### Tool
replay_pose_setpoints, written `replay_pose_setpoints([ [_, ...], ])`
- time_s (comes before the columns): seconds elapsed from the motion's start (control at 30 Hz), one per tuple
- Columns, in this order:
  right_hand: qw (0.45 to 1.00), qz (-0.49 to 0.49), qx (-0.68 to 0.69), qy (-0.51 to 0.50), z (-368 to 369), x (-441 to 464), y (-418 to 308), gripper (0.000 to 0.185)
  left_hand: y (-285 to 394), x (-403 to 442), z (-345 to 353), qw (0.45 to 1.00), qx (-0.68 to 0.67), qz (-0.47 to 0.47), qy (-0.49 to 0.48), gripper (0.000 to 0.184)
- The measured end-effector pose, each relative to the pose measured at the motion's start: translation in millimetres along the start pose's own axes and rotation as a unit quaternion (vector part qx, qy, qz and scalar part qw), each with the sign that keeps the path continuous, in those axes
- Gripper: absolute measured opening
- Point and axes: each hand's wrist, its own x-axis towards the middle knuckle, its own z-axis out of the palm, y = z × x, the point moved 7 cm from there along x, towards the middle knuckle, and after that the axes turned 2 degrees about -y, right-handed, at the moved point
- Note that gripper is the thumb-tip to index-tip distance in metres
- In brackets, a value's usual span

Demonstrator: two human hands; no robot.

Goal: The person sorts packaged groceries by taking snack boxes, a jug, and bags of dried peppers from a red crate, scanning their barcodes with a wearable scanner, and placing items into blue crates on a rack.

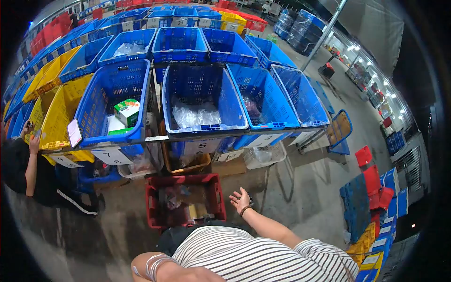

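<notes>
My right hand (240,201) is held out over the floor, palm turned up and fingers apart, with nothing in it. A dark band circles its wrist. Just left of it stands a red crate (217,195) on the floor, holding clear plastic-wrapped items and a pale yellow piece (192,211). My left hand (199,275) is at the bottom edge, close to my striped shirt, with white bands round the wrist; its fingers are out of sight. Ahead, a blue bin (244,120) holds clear plastic bags (196,115).
Numbered blue and yellow bins stand in tiered rows ahead. A green-and-white box (127,112) lies in one, and a phone (74,133) is at its corner. A person's arm (32,164) reaches in at left. A blue-framed cart (340,131) and stacked crates (371,181) are at right.
</notes>
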Motion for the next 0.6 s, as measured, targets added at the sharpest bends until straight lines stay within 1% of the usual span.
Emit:
replay_pose_setpoints([
  [0.37, 1.0, 0.008, -0.022, -0.007, -5, 3, 10, 0.054, 1, -2, 7, 1.0, 0.021, -0.002, 0.013, 0.044],
  [0.43, 1.0, 0.004, -0.028, -0.009, -3, 1, 10, 0.05, 2, -5, 7, 0.999, 0.029, -0.005, 0.014, 0.044],
  [0.53, 0.999, -0.002, -0.033, -0.014, -1, 2, 11, 0.049, 2, -7, 8, 0.999, 0.051, -0.006, 0.007, 0.045],
  [0.6, 0.999, -0.004, -0.037, -0.018, -1, 4, 13, 0.048, 5, -7, 9, 0.994, 0.105, 0.01, 0.016, 0.043],
])
